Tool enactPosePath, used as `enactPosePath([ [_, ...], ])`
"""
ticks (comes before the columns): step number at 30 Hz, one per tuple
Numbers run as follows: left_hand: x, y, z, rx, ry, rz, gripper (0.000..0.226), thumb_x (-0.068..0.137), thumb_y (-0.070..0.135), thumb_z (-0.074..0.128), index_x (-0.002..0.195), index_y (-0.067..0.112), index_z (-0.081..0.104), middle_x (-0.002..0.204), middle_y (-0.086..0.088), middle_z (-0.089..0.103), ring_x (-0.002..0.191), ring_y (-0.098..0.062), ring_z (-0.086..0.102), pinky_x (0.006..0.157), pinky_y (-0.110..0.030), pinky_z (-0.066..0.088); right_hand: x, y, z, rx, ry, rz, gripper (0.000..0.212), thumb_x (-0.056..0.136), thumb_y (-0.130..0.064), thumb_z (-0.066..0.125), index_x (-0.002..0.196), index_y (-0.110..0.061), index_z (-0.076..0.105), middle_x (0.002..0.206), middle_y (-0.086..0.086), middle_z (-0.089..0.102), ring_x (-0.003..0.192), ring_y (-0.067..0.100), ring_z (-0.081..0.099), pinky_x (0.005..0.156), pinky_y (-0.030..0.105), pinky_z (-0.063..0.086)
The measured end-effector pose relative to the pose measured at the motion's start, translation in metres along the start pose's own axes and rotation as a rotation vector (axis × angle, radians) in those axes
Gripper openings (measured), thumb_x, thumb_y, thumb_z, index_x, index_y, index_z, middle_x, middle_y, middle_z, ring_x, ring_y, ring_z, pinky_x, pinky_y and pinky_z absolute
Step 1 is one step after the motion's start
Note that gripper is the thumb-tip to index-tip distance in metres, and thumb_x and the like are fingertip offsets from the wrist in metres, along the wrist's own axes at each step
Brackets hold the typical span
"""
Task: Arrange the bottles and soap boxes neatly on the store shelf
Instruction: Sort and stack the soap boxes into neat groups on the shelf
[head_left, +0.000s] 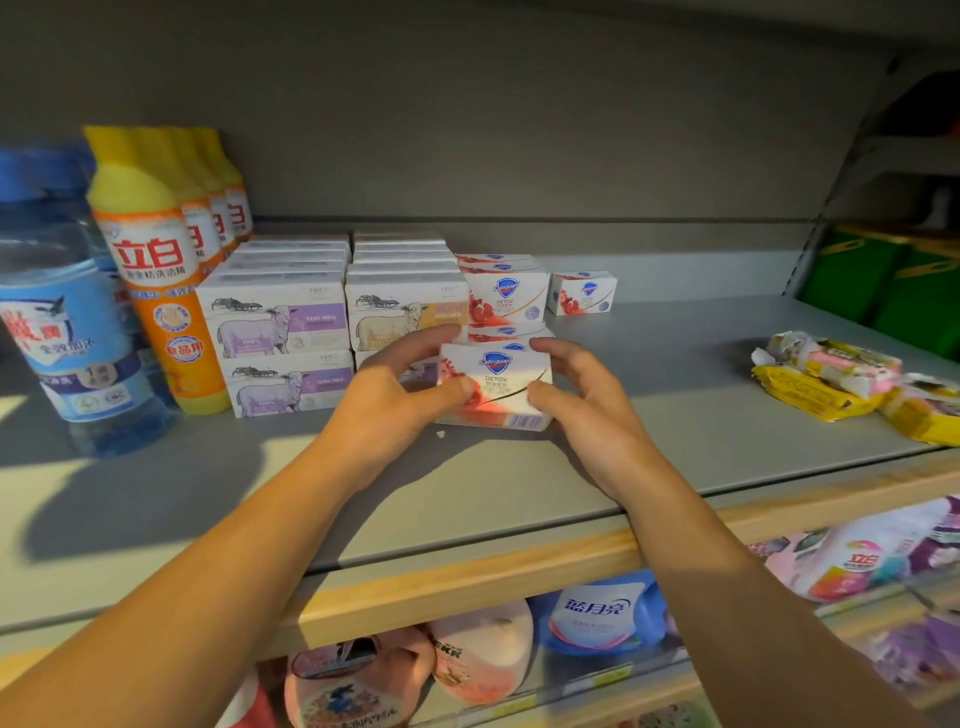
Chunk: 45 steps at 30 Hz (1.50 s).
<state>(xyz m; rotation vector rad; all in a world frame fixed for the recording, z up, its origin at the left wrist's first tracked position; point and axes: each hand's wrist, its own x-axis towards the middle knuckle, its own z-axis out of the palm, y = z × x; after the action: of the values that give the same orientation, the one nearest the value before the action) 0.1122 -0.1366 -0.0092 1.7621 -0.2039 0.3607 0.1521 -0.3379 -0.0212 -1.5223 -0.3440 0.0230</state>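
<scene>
A white and red Safeguard soap box (496, 375) stands near the shelf's middle, held from both sides: my left hand (400, 395) grips its left end and my right hand (582, 405) grips its right end. Behind it is a stack of the same Safeguard boxes (506, 296), and one more Safeguard box (583, 292) stands alone to the right. Left of these are two rows of stacked sheep-print soap boxes (275, 322), partly hidden by my left hand. Orange and yellow detergent bottles (156, 270) line the far left beside a blue bottle (67, 312).
The grey shelf (675, 415) has a wooden front edge (467, 582). Yellow and pink wrapped packets (831, 379) lie at the right. Green items (883, 286) sit at the far right. Pouches and bottles (597, 613) fill the lower shelf.
</scene>
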Motion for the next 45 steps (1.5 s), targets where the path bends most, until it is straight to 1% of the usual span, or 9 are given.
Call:
enactPosePath([
  [4, 0.002, -0.002, -0.001, -0.006, 0.073, -0.115, 0.056, 0.081, 0.016, 0.077, 0.133, 0.025, 0.055, 0.119, 0.0, 0.068, 0.108, -0.012, 0.065, 0.085, -0.035, 0.059, -0.005, -0.002, 0.001, -0.068, -0.048, -0.08, 0.053, 0.09, 0.005, 0.061, 0.122, -0.038, 0.055, 0.124, -0.002, 0.064, 0.102, 0.01, 0.069, 0.07, 0.021, 0.056],
  [8, 0.003, -0.003, 0.001, -0.017, 0.02, -0.033, 0.03, 0.082, 0.009, 0.076, 0.106, 0.024, 0.067, 0.096, 0.008, 0.077, 0.09, -0.008, 0.072, 0.073, -0.022, 0.059, -0.006, -0.003, 0.001, -0.085, -0.04, -0.106, 0.06, 0.088, 0.008, 0.061, 0.119, -0.044, 0.056, 0.128, -0.002, 0.062, 0.106, 0.005, 0.066, 0.07, 0.02, 0.056],
  [14, 0.0, 0.002, 0.005, 0.226, 0.057, 0.193, 0.047, 0.072, 0.01, 0.084, 0.098, 0.045, 0.065, 0.102, 0.03, 0.069, 0.097, 0.0, 0.068, 0.088, -0.026, 0.056, -0.005, 0.001, 0.001, -0.127, -0.033, -0.185, 0.065, 0.085, 0.005, 0.067, 0.12, -0.047, 0.053, 0.123, -0.018, 0.062, 0.114, 0.006, 0.062, 0.074, 0.02, 0.056],
  [22, -0.005, 0.007, 0.01, 0.368, 0.123, 0.406, 0.055, 0.07, 0.023, 0.077, 0.117, 0.043, 0.059, 0.106, 0.042, 0.061, 0.108, 0.004, 0.062, 0.095, -0.022, 0.05, -0.008, -0.002, 0.003, -0.318, 0.024, -0.301, 0.052, 0.084, -0.006, 0.073, 0.126, -0.032, 0.058, 0.127, -0.004, 0.055, 0.116, 0.008, 0.055, 0.072, 0.008, 0.05],
  [27, -0.002, 0.001, 0.01, 0.329, 0.103, 0.252, 0.05, 0.072, 0.015, 0.083, 0.106, 0.046, 0.062, 0.102, 0.027, 0.069, 0.094, 0.002, 0.066, 0.085, -0.022, 0.055, -0.008, -0.003, -0.001, -0.376, 0.112, -0.367, 0.046, 0.086, -0.008, 0.07, 0.123, -0.033, 0.06, 0.117, -0.013, 0.052, 0.108, -0.011, 0.054, 0.079, 0.003, 0.044],
  [33, 0.001, -0.011, 0.009, 0.715, -0.072, 0.008, 0.044, 0.077, 0.039, 0.078, 0.118, 0.029, 0.067, 0.117, 0.014, 0.067, 0.108, -0.008, 0.06, 0.086, -0.015, 0.04, 0.007, -0.022, -0.027, -0.425, 0.371, -0.432, 0.045, 0.085, 0.001, 0.066, 0.124, -0.02, 0.062, 0.124, -0.001, 0.045, 0.1, -0.022, 0.048, 0.08, -0.001, 0.039],
  [38, 0.002, -0.015, 0.014, 0.854, -0.177, 0.018, 0.042, 0.082, 0.046, 0.07, 0.122, 0.032, 0.066, 0.117, 0.01, 0.07, 0.119, -0.013, 0.055, 0.094, -0.023, 0.043, 0.042, -0.038, -0.023, -0.598, 0.344, -0.441, 0.042, 0.085, -0.001, 0.069, 0.125, -0.01, 0.063, 0.124, 0.005, 0.044, 0.106, 0.008, 0.049, 0.083, -0.006, 0.032],
  [41, 0.002, -0.018, 0.012, 0.852, -0.187, 0.035, 0.039, 0.083, 0.046, 0.068, 0.12, 0.032, 0.068, 0.113, 0.01, 0.071, 0.118, -0.011, 0.055, 0.095, -0.023, 0.044, 0.07, -0.039, -0.015, -0.71, 0.304, -0.387, 0.043, 0.088, -0.008, 0.069, 0.129, -0.013, 0.061, 0.131, 0.009, 0.044, 0.108, 0.01, 0.047, 0.078, -0.01, 0.026],
  [45, 0.004, -0.02, 0.012, 0.831, -0.175, 0.04, 0.038, 0.082, 0.045, 0.069, 0.118, 0.033, 0.068, 0.111, 0.012, 0.071, 0.118, -0.01, 0.052, 0.097, -0.025, 0.044, 0.093, -0.034, -0.008, -0.836, 0.262, -0.36, 0.05, 0.087, -0.019, 0.072, 0.134, -0.021, 0.056, 0.136, 0.005, 0.042, 0.12, 0.017, 0.05, 0.093, 0.009, 0.029],
])
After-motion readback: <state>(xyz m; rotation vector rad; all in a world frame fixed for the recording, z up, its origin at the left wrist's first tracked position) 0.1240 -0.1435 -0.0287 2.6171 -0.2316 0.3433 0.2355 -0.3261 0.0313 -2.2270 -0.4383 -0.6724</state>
